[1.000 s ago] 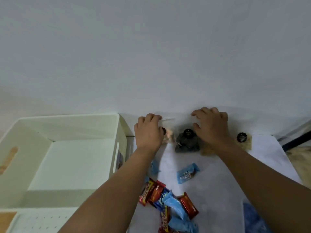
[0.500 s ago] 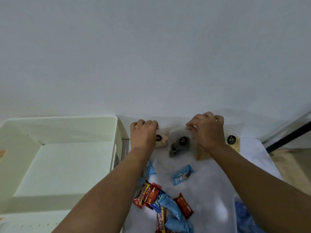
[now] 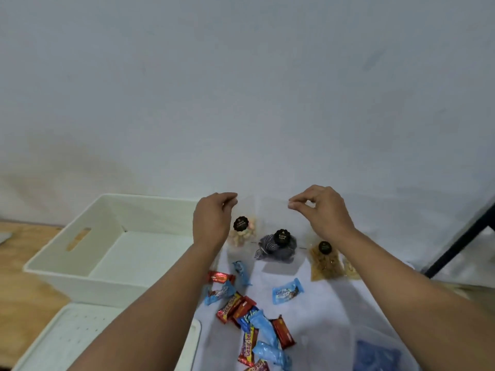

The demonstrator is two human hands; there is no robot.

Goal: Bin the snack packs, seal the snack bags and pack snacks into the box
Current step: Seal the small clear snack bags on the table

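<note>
My left hand (image 3: 211,220) and my right hand (image 3: 324,212) each pinch a top corner of a clear snack bag (image 3: 276,245) with dark snacks and a black round label. The bag hangs upright just above the white cloth and casts a shadow below. Behind it, by my left hand, is a clear bag of pale snacks (image 3: 242,231). To the right, a bag of golden snacks (image 3: 325,261) lies under my right forearm. Several red and blue snack packs (image 3: 251,317) lie in a heap near me, and one blue pack (image 3: 286,290) lies apart. The white box (image 3: 107,250) stands at left.
A white perforated lid (image 3: 67,338) lies at the bottom left on the wooden table (image 3: 24,285). A clear container with something blue inside (image 3: 375,354) is at the bottom right. A black bar (image 3: 460,236) slants at the right edge. A white wall is close behind.
Both hands have risen off the table and moved apart, lifting the dark-snack bag upright by its top edge. The view has tilted, showing more of the table.
</note>
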